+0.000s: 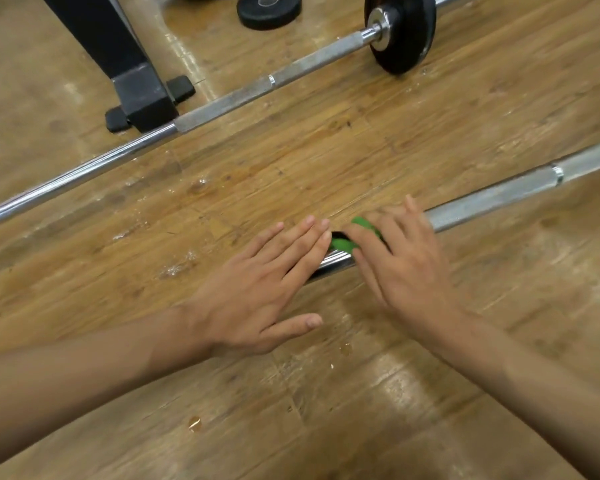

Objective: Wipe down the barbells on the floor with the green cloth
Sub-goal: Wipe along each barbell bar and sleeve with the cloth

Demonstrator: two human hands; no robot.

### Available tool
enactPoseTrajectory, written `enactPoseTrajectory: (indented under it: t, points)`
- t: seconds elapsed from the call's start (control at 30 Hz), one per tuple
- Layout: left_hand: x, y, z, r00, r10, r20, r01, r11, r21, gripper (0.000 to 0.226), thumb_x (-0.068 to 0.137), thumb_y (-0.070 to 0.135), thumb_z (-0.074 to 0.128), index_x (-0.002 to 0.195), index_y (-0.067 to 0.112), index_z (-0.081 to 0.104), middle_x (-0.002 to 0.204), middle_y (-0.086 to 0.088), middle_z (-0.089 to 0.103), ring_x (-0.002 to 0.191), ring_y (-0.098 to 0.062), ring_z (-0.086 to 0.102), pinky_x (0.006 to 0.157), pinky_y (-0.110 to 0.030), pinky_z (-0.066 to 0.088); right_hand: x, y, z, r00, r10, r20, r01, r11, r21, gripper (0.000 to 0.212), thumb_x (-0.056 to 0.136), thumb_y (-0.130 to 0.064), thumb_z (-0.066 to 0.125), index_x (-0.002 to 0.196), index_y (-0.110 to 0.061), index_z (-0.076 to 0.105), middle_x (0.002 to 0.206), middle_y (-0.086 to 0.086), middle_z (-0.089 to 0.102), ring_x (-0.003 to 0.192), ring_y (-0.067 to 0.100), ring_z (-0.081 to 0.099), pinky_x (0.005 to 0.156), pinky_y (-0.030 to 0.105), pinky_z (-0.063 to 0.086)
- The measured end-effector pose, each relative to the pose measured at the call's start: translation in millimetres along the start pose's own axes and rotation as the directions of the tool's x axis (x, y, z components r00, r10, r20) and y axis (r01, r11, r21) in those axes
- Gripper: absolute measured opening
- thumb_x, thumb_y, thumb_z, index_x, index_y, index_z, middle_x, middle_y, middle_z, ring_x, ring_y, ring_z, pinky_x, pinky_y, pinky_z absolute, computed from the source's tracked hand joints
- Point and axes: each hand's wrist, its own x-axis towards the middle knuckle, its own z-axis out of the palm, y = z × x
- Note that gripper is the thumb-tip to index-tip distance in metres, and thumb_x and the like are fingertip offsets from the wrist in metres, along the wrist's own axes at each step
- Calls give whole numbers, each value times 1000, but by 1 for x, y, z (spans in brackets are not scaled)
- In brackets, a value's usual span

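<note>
At far left stands the black foot of a gym frame [142,98], on the wooden floor [326,410]. Two barbells lie slantwise: the far barbell [222,105] and the near barbell [492,199]. The left hand [257,289] lies palm down over the near bar, its fingers straight and together, thumb held out. Just right of it, the right hand [402,268] presses the green cloth [342,243] onto the same bar, fingers stretched out and slightly apart (they are blurred). There are two black weight plates: a loose plate [269,10] flat at far centre and a mounted plate [406,32] upright on the far bar.
</note>
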Motion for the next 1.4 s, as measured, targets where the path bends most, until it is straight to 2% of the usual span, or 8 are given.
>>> enactPoseTrajectory:
  t: [0.1, 0.33, 0.57, 0.7, 0.83, 1.03, 1.27, 1.4]
  points:
    - [2, -5, 0, 1000, 0, -15, 1, 1000, 22, 91, 105, 69, 13, 166, 1, 7, 174, -17, 3, 162, -28, 0, 130, -50, 9, -1, 45, -8, 995, -103, 10, 104, 987, -127, 35, 111, -34, 42, 132, -18, 64, 127, 13, 65, 122, 34, 60, 126, 52, 17]
    - [8, -14, -1, 1000, -20, -11, 20, 1000, 23, 92, 105, 71, 14, 166, 3, 5, 175, -16, 1, 162, -26, -4, 130, -50, 10, 17, 53, -7, 912, 375, -166, -388, 920, -55, 30, 105, -19, 41, 110, -3, 66, 109, 21, 63, 115, 43, 55, 118, 62, 26]
    - [9, -24, 0, 999, -29, -25, 29, 999, -17, 88, 107, 69, 13, 166, 4, 2, 175, -14, -1, 162, -23, -5, 130, -46, 6, 19, 36, 6, 984, -178, 32, 181, 974, -140, 38, 112, -34, 40, 134, -16, 64, 131, 13, 64, 129, 34, 58, 125, 51, 21]
    - [12, -31, 2, 998, -3, -63, 2, 1000, -14, 89, 107, 69, 13, 166, 4, 7, 175, -14, 3, 163, -25, -3, 129, -46, 7, 4, 98, -10, 989, 107, -101, -125, 974, -189, 37, 112, -31, 36, 138, -14, 55, 141, 16, 57, 140, 39, 47, 124, 59, 21]
    - [13, -38, 4, 996, -2, -84, 0, 1000, -23, 89, 107, 70, 12, 166, 4, 11, 175, -14, 6, 163, -25, -1, 129, -47, 8, 23, 34, 17, 924, 321, -209, -319, 947, 47, 45, 113, -28, 30, 124, -1, 64, 130, 18, 63, 138, 41, 45, 122, 57, 24]
    - [13, -46, 4, 995, -27, -97, 26, 1000, -18, 90, 106, 70, 8, 166, 4, 10, 174, -12, 5, 162, -25, -2, 130, -46, 4, 23, 24, 27, 986, -135, -94, 125, 987, -101, 37, 114, -30, 34, 143, -17, 52, 150, 13, 55, 144, 31, 47, 125, 53, 20]
    - [19, -49, 1, 996, -49, -76, 48, 999, -16, 94, 104, 74, 6, 166, 3, 8, 174, -13, 4, 162, -24, -3, 131, -48, 1, 37, 26, 33, 883, 377, -280, -372, 925, 71, 41, 112, -22, 32, 130, 0, 61, 139, 17, 60, 144, 40, 40, 124, 57, 22]
    - [18, -51, 1, 995, -75, -71, 73, 997, -27, 98, 102, 76, 5, 165, 1, 7, 174, -15, 2, 162, -23, -6, 131, -47, 0, 45, -18, 42, 993, -65, -101, 63, 998, -23, 38, 111, -25, 39, 127, -8, 70, 130, 14, 67, 128, 36, 58, 123, 51, 27]
